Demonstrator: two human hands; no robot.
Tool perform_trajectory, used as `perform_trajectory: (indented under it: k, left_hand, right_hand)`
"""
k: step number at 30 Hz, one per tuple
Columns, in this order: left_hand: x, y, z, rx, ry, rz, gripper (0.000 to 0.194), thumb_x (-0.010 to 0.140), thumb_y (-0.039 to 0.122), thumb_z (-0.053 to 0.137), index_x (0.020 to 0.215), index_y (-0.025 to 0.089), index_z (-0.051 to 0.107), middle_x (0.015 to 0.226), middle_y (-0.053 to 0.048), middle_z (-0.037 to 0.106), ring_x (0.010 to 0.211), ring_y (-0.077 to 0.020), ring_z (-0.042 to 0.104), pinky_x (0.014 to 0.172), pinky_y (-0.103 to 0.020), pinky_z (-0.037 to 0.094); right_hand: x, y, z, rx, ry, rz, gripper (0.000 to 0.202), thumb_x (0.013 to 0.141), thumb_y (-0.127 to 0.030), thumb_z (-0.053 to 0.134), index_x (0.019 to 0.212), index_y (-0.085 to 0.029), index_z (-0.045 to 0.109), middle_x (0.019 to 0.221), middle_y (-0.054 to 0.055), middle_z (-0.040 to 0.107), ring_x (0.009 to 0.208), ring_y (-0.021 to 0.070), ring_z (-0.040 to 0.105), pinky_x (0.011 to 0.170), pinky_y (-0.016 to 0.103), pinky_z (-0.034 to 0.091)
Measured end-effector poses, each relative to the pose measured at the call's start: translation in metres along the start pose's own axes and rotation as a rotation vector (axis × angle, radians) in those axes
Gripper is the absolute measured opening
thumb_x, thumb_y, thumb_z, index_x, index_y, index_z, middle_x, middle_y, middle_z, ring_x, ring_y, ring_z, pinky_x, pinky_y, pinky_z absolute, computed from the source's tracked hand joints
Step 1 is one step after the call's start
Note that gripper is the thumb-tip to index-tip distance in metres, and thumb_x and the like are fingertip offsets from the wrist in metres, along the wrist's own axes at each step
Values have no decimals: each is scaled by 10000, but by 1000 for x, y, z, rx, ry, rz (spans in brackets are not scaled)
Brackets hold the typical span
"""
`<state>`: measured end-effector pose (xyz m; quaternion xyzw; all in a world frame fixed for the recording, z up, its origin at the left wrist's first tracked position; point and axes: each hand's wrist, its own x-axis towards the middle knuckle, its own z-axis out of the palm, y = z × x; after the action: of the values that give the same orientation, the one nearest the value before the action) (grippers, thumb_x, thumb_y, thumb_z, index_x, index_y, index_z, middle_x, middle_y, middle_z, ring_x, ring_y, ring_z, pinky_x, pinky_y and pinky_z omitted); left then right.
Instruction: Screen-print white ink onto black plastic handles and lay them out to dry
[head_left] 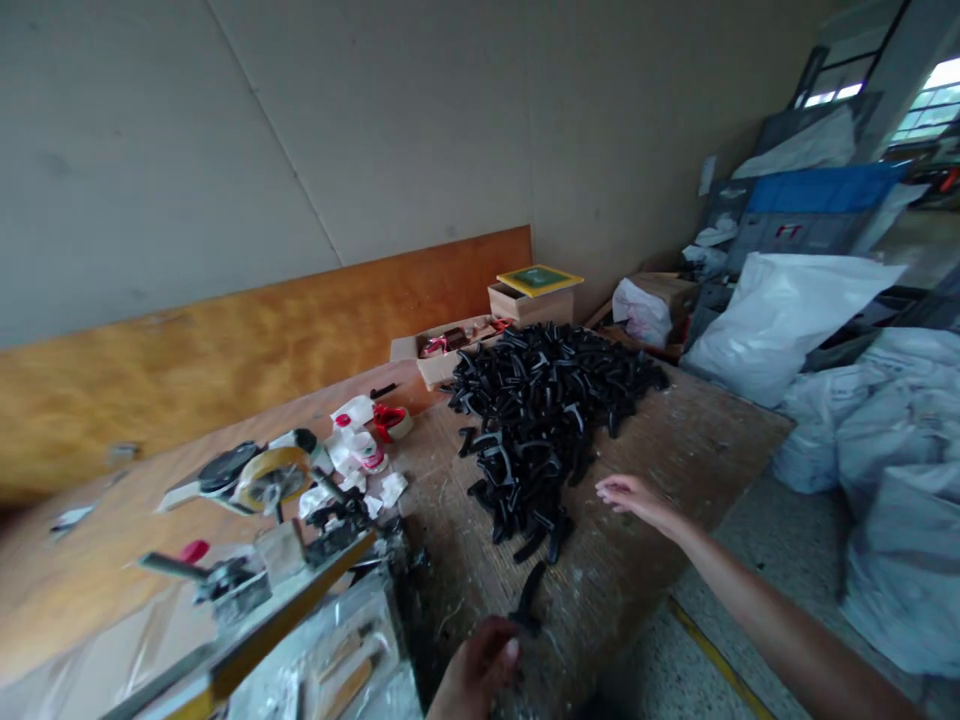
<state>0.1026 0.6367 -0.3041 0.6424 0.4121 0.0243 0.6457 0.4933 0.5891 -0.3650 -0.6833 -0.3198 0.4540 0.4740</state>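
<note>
A big pile of black plastic parts (540, 390) lies on the wooden table (675, 440). My left hand (484, 665) is low in the view, its fingers closed on one curved black part (531, 595) that points up from the fingertips, nearer to me than the pile. Over the table to the right of the pile, my right hand (626, 493) has its fingers stretched out and holds nothing.
To the left are a metal fixture (240, 600), a tape roll (274, 478), a bottle (367, 452) and crumpled white paper (394, 488). Cardboard boxes (536, 303) stand behind the pile. White sacks (780, 320) and grey crates (787, 235) are on the right.
</note>
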Motion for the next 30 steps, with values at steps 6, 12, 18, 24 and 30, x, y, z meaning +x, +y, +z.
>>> perform_trajectory:
  k: [6,12,18,24,30]
  left_hand:
    - [127,74,-11,257,-62,152,651,816,717,487,1155,187,657,1101,-93,684,1036,-252,595,897,-336,461]
    - [300,199,-11,440,-9,262,612,841,680,470,1119,172,666,1067,-70,709,1028,-246,616,914,-333,460]
    - [515,331,15,646,140,378,581,840,648,463,1050,160,699,1011,-68,734,950,-224,654,857,-302,481]
    - [698,442,37,939,161,440,569,876,614,407,1092,179,704,1104,-68,727,1008,-214,653,885,-272,463]
    - [839,452,31,1198,-93,254,696,891,672,278,1115,174,710,1173,-94,711,1068,-239,630,932,-312,437]
  right_hand:
    - [51,-2,-98,20,64,-46,474,670,-571,737,942,-183,734,1012,115,737,970,257,681,826,390,552]
    - [194,17,-251,97,402,-162,491,644,-600,718,933,-204,728,1057,120,731,1061,306,663,897,438,541]
    - [348,62,-381,21,656,-198,545,709,-659,611,1065,-254,692,1188,93,694,1181,293,605,1035,462,455]
    - [463,85,-443,-52,573,-256,659,758,-726,545,1172,-228,665,1274,91,647,1260,282,535,1127,443,360]
    - [559,76,-439,-66,407,-345,634,803,-715,529,1223,-256,651,1376,56,581,1330,247,471,1173,395,282]
